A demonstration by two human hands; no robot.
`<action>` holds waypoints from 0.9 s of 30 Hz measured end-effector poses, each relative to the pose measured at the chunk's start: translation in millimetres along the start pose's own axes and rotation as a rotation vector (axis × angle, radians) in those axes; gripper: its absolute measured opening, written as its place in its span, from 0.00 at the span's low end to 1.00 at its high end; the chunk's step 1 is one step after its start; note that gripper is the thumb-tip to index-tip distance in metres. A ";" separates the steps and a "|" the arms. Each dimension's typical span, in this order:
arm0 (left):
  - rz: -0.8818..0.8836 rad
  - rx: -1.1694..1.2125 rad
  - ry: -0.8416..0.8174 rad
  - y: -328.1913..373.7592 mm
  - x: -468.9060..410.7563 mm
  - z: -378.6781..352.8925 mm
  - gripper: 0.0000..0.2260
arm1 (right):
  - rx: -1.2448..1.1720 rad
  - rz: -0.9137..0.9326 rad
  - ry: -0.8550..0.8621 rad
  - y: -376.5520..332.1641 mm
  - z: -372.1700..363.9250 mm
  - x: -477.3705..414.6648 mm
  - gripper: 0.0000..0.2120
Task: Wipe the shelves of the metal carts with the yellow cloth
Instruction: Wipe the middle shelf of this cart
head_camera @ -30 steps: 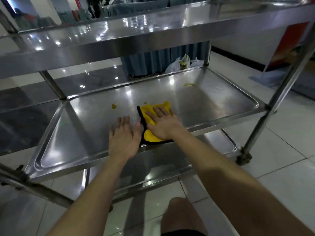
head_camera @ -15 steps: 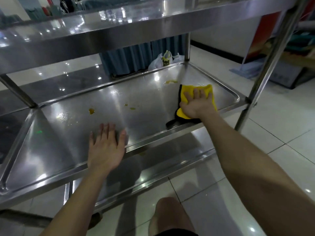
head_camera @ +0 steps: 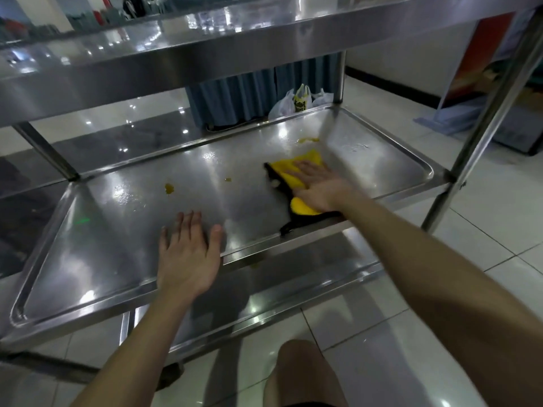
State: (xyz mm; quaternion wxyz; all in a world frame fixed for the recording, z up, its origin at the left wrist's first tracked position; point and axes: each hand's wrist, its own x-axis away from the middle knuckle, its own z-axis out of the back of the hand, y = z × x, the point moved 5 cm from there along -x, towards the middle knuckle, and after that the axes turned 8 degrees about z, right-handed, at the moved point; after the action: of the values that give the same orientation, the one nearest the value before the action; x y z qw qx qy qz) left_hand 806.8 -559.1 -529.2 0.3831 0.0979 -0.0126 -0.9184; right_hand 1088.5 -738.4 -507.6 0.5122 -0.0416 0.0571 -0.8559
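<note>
Sliding back leftward from the right end of the shelf, the yellow cloth (head_camera: 302, 171) now lies nearer the middle of the middle shelf (head_camera: 123, 248), against its front rim, where half a second ago it sat close to the far right corner. The right hand (head_camera: 320, 188) presses flat on top of it, fingers extended and close together — a palm-down push, not a pinch. The left hand (head_camera: 188, 259) has barely shifted; it rests open on the front lip with fingers spread, apparently bracing the cart. In all likelihood this is a return stroke, with the right end covered and the middle next. The shelf is a shallow tray with a raised rim, and what it holds is mostly residue: an orange spot (head_camera: 169, 188) left of centre, a smaller speck (head_camera: 227, 180) nearer the cloth, and a yellowish smear (head_camera: 308, 140) just beyond the cloth toward the back edge. All three are unwiped, so this level is not finished. The top shelf (head_camera: 205, 51) appears bare, and the bottom shelf (head_camera: 293, 289) is largely hidden. Behind the cart — on the floor — sits a plastic bag (head_camera: 296, 104).
</note>
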 end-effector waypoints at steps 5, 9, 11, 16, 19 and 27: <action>-0.012 -0.009 0.010 -2.2 -2.1 -4.6 0.43 | 0.050 -0.345 0.016 173.6 21.8 62.4 0.32; -0.027 -0.002 0.029 1.6 0.7 -1.8 0.41 | 0.048 -0.435 0.030 163.6 19.8 61.4 0.33; -0.032 0.006 0.028 2.5 0.8 -0.8 0.41 | 0.026 -0.435 0.008 115.0 14.3 45.9 0.32; -0.013 0.006 0.033 3.2 0.9 1.9 0.41 | 0.067 0.007 -0.041 -91.5 -10.3 -14.8 0.31; 0.013 0.028 0.038 0.1 3.9 4.6 0.41 | 0.038 0.216 -0.062 -167.4 -17.0 -22.9 0.31; 0.011 0.078 0.030 0.7 5.4 5.7 0.40 | -0.009 0.089 -0.017 -12.8 8.6 2.1 0.29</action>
State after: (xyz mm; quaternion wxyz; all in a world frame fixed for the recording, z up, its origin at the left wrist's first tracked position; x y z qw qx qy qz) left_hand 802.5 -563.6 -524.5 0.3841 0.1264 -0.0431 -0.9136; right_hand 1077.4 -734.7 -497.2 0.5501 -0.0485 0.0584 -0.8316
